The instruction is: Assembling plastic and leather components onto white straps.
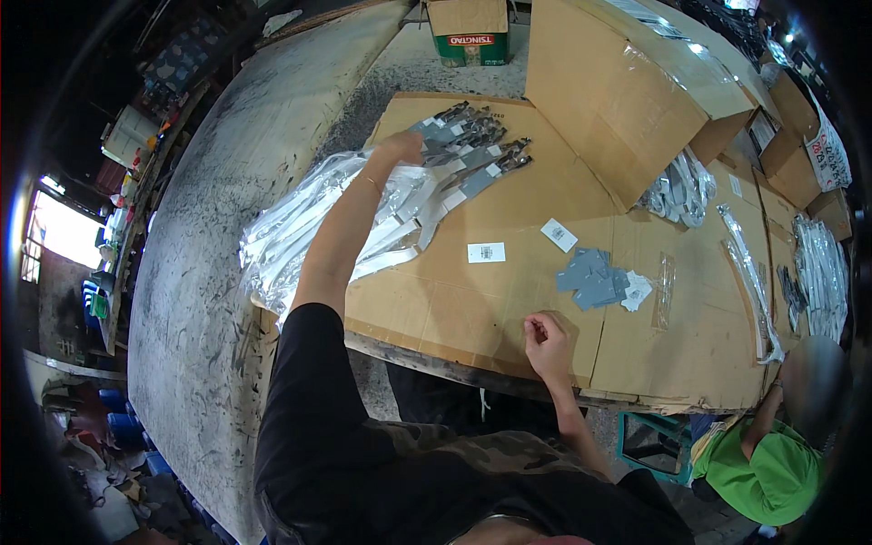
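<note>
A pile of long pale strips in clear plastic sleeves [336, 213] lies fanned at the left of the cardboard-covered table. Their far ends carry grey cards [480, 181] and black tips [518, 153]. My left arm reaches across the pile, and my left hand [401, 147] touches it near the far ends; its fingers are hidden. Above the table's near edge my right hand [548, 345] is curled closed, with nothing visible in it. Two white printed labels [486, 252] lie apart beyond that hand. Loose grey cards [592, 278] and small white cards [638, 292] lie heaped to their right.
A large open carton [618, 109] stands at the back right, with more sleeved strips [681, 189] at its mouth. Other strips [822, 277] lie at the far right. Someone in a green top [763, 468] is at the lower right. A green box [470, 47] stands behind.
</note>
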### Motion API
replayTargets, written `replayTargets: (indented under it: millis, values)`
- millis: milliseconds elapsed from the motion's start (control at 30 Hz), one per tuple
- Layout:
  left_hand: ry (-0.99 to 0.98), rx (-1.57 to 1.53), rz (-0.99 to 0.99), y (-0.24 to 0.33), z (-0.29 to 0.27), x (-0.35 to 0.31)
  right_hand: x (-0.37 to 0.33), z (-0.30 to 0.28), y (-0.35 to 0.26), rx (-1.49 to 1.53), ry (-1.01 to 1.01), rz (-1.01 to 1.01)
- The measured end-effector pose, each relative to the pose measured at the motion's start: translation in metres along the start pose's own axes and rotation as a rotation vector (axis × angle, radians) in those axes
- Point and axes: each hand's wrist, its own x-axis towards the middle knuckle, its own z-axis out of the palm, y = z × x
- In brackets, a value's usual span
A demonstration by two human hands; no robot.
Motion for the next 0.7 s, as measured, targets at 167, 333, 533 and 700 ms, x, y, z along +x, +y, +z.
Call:
replayTargets:
  millis: [167, 333, 533, 700]
  values:
    - [0.112, -0.005, -0.022, 0.044, 0.001, -0.007, 0.002, -0.006, -0.005, -0.067, 0.021, 0.035]
    - [0.381, -0.036, -0.166, 0.026, 0.003, -0.012, 0.003, -0.002, -0.006, -0.037, 0.017, 0.041]
    - [0.676, -0.072, -0.242, -0.017, -0.064, -0.033, 0.005, -0.006, -0.006, -0.023, 0.015, 0.100]
    - [0.650, -0.091, -0.279, -0.016, -0.056, 0.006, 0.002, -0.002, -0.003, -0.006, 0.038, 0.081]
